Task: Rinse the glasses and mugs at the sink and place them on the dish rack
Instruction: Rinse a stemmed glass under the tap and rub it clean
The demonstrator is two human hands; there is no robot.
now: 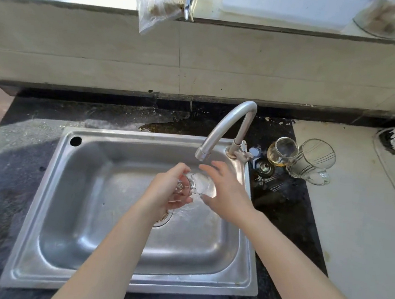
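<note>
Two hands, glass sideways, mouth rightward

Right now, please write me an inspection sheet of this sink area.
Surface: steel sink set in a dark, wet counter.
Job's things: clear glass held sideways under the tap; stemmed glass and mug wait on the right.
Clutter: plastic bag on the ledge.
Grippers: left hand grips the glass; right hand rests open on it.
Cables: nothing seen.
Surroundings: tiled wall; no dish rack seen.
</note>
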